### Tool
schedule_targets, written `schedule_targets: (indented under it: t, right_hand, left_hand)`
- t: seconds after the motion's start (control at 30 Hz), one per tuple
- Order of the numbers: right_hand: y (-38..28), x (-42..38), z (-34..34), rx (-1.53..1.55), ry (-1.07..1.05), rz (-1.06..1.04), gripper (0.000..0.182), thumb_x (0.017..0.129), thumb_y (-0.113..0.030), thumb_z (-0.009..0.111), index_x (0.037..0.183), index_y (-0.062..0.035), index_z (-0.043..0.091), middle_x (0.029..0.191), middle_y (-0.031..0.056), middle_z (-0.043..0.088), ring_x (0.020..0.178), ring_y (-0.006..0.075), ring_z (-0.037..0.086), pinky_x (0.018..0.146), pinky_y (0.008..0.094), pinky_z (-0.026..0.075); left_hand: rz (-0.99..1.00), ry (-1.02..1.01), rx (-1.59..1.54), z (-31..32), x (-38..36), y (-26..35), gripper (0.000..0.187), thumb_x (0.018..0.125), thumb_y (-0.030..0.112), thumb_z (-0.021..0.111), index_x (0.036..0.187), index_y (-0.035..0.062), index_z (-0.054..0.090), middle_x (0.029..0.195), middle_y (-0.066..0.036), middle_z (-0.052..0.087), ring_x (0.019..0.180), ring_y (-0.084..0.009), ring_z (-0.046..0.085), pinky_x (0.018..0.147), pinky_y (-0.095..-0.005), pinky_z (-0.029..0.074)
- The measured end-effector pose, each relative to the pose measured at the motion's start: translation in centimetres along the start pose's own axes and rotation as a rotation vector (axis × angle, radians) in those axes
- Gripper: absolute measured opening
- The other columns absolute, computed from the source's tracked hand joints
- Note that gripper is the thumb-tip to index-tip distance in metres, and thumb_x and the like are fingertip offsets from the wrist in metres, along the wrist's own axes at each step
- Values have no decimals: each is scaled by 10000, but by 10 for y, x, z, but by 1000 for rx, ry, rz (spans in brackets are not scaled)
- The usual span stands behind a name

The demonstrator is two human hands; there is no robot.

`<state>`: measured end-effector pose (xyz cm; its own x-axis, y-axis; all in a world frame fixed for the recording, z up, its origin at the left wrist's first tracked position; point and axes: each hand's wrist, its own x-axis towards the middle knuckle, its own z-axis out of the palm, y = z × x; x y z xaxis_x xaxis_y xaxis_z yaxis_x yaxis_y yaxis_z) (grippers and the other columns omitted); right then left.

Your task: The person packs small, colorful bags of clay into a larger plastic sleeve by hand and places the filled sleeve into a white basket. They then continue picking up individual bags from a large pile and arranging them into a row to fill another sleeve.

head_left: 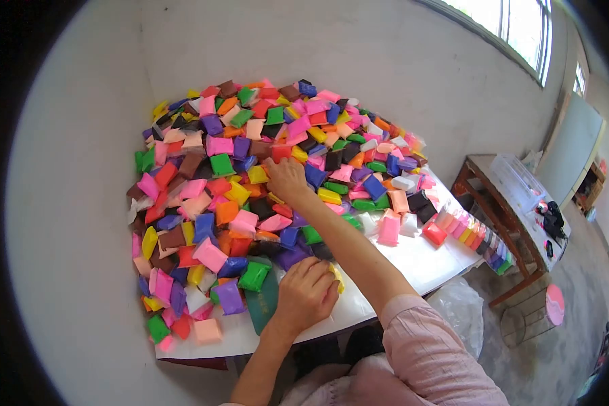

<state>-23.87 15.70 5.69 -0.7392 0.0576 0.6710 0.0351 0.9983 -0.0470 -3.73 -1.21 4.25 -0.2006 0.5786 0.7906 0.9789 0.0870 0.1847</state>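
Observation:
A big heap of small soft packets in many colours [210, 255] covers the white table [413, 260]. My right hand [287, 180] reaches into the middle of the heap, fingers bent down among the packets. A yellow packet [257, 174] and a red packet [281, 151] lie against its fingertips; what it grips is hidden. Near the table's front edge, my left hand [308, 292] is closed, with a yellow packet [337, 277] showing at its fingers. Beside it are a dark green flat sheet or booklet [260, 304] and a green packet [255, 276].
Walls border the table at left and back. A row of coloured packets [477, 237] in clear wrapping hangs past the right edge. Further right stand a wooden desk [484, 179] with a clear plastic bin [517, 181] and a pink-topped wire stool [555, 304]. A plastic bag [457, 311] lies below.

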Motion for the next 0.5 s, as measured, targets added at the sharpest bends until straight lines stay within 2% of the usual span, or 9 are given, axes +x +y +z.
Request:
schedule_targets:
  t: [0.13, 0.23, 0.27, 0.33, 0.4, 0.5]
  right_hand:
    - [3, 0, -1, 131, 23, 226, 321, 814, -205, 668, 1118, -136, 593, 921, 201, 673, 877, 376, 675, 752, 507, 519]
    - [12, -12, -42, 381, 143, 346, 300, 828, -222, 651, 1091, -89, 592, 959, 234, 683, 846, 398, 683, 708, 513, 521]
    - [19, -18, -56, 371, 152, 416, 323, 851, -237, 629, 1122, -67, 587, 950, 168, 696, 791, 309, 689, 663, 428, 526]
    - [64, -42, -39, 811, 166, 497, 367, 860, -229, 601, 1197, -84, 583, 901, 62, 683, 761, 163, 646, 622, 321, 488]
    - [45, -104, -140, 1119, -1, 600, 418, 865, -190, 570, 1272, -100, 566, 859, 2, 644, 756, 71, 576, 606, 254, 434]
    - [50, -201, -193, 1070, -165, 757, 448, 865, -154, 561, 1308, -92, 544, 829, 2, 633, 728, 62, 562, 592, 243, 420]
  left_hand:
    - [36, 18, 6, 1, 0, -1, 149, 720, 87, 699, 848, 32, 647, 1009, -106, 652, 983, -292, 615, 849, -397, 509]
    - [88, 43, 64, -3, -1, -3, 201, 740, 103, 684, 922, 22, 656, 1050, -120, 658, 984, -298, 618, 865, -425, 503]
    - [112, 61, 93, -8, 1, -2, 225, 749, 109, 678, 955, 19, 660, 1068, -125, 659, 983, -300, 620, 868, -436, 500]
    - [164, 79, 120, -13, -2, 10, 274, 766, 122, 670, 1019, 19, 664, 1099, -134, 657, 980, -303, 621, 879, -453, 492]
    - [231, 87, 128, -19, -8, 26, 321, 780, 135, 665, 1081, 23, 665, 1125, -142, 653, 977, -306, 622, 895, -464, 479]
    - [64, 35, -209, -10, -25, 71, 368, 734, 51, 664, 1102, 35, 666, 1127, -146, 652, 977, -313, 619, 881, -423, 484]
